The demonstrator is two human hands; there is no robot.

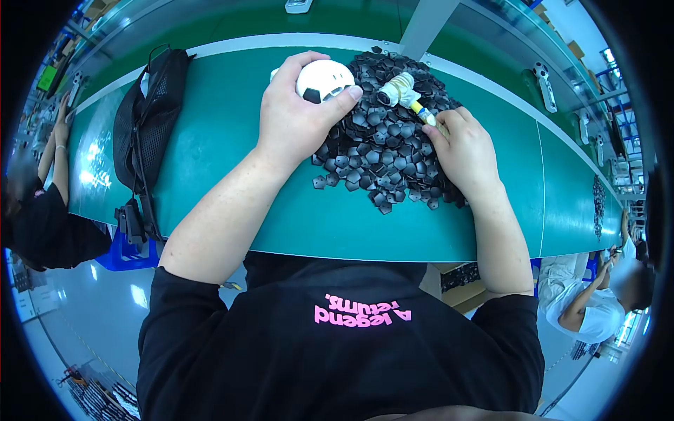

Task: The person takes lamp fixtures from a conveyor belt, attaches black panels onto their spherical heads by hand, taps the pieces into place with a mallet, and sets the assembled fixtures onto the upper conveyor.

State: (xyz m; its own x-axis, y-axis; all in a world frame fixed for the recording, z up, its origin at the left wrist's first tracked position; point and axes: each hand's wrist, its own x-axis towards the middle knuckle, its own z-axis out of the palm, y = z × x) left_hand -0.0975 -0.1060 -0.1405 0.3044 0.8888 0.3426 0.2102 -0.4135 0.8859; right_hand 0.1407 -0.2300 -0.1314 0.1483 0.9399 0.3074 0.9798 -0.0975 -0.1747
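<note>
One ball (324, 76) gripped by left hand (291, 116), hammer (415, 104) by right hand (469, 146), box (465, 297) holding black pieces (460, 276)

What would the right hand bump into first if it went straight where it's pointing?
Beyond the white-wrapped, hammer-like tool it holds, the right hand would probably meet the heap of black, five-sided, plastic-looking pieces first; its height above them is unclear.

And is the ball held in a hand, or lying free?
Held: the left hand curls around the ball, its thumb along the near side.
</note>
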